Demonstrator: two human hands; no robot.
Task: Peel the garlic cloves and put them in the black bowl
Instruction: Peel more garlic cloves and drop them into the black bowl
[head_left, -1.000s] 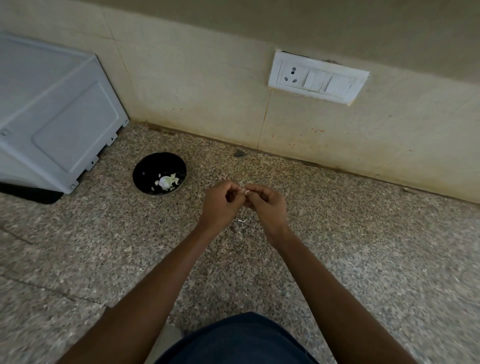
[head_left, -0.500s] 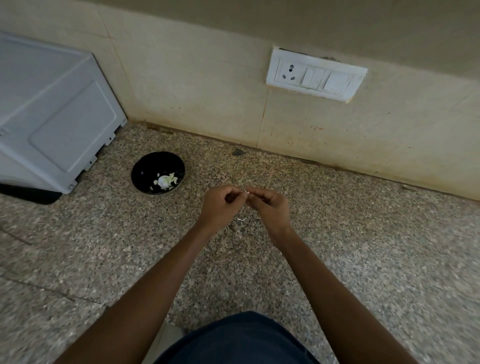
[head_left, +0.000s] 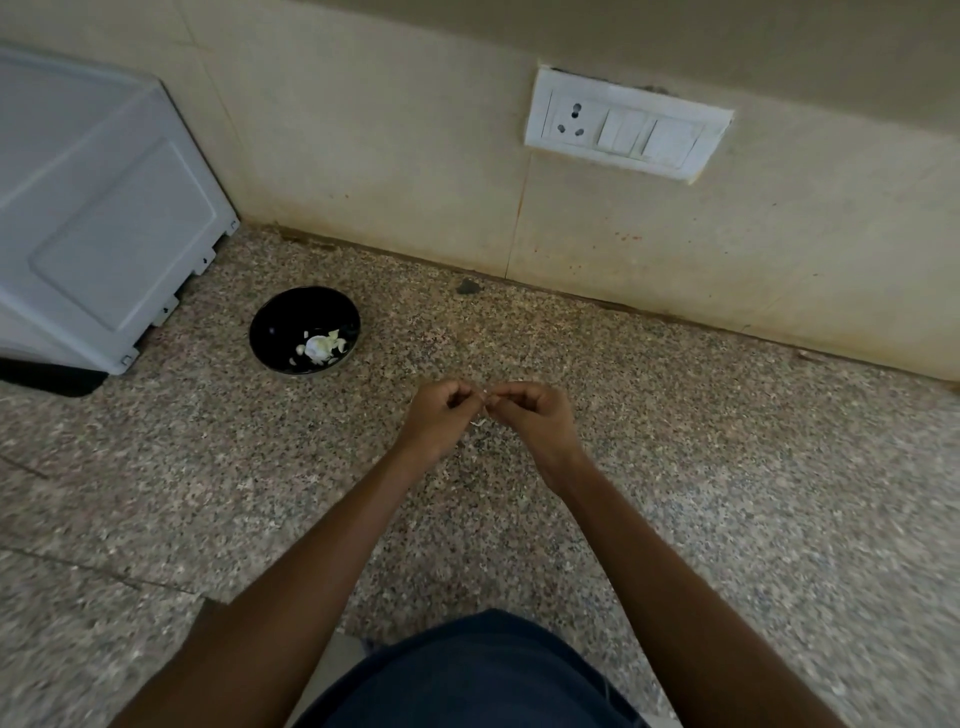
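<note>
Left hand (head_left: 439, 415): mine, curled in, fingertips pinching one end of a small pale garlic clove (head_left: 484, 401); only a sliver of it shows between my two hands.
Right hand (head_left: 530, 413): curled the same way, thumb and forefinger nipping the clove's other end. Neither hand is loose or empty.
Why held so: my guess is one hand steadies the clove while the other works the skin loose; both hands meet just above the table (head_left: 727, 467), well short of the wall.
Peel scrap (head_left: 476, 423): a thin pale flake just under my fingers; cannot tell whether it hangs from the clove or lies on the table.
Black bowl (head_left: 275, 317): on the table to my left and farther back, apart from both hands, within reach for a drop.
Bowl contents: pale garlic pieces (head_left: 319, 347) bunched toward the near right side; whether cloves, skins or both, too small to tell.
Step judged: peeling in hand; this clove not yet in the bowl.
Nearby: grey appliance (head_left: 98, 218) far left; switch plate (head_left: 626, 127) on the wall.
</note>
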